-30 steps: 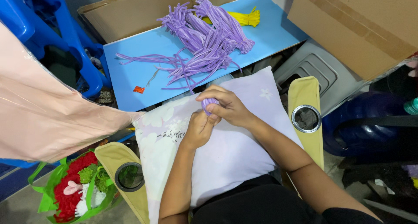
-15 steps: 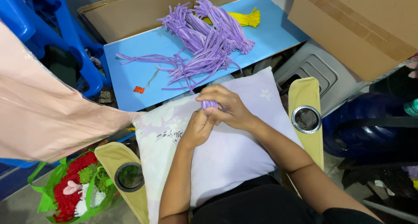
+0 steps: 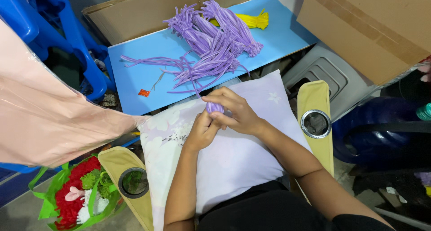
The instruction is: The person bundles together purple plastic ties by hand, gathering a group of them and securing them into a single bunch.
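Both forearms reaching forward over a pale lilac pillow (image 3: 233,163) on the lap, hands meeting at its upper middle. Left hand (image 3: 202,131) below, fingers curled upward around a small purple piece (image 3: 214,107). Right hand (image 3: 233,110) above, wrist bent, fingers arched down over the same piece from the far side. Both hands closed on it, fingertips pinching; most of the piece hidden, only a rounded purple end showing between the hands. Long axis of that piece: cannot tell. One thin purple strand (image 3: 194,88) running from the hands up and slightly left toward the pile.

Pile of purple fuzzy stems (image 3: 211,42) lying on a blue board (image 3: 134,73) just beyond the pillow, long axes mostly running from lower left to upper right, loose ends splayed leftward. Yellow stem bundle (image 3: 253,20) at the board's far edge, touching the purple pile. Small orange scrap (image 3: 144,92) on the board, apart from the stems. Cardboard boxes (image 3: 368,28) behind and to the right. Tan armrests (image 3: 316,100) flanking the pillow.
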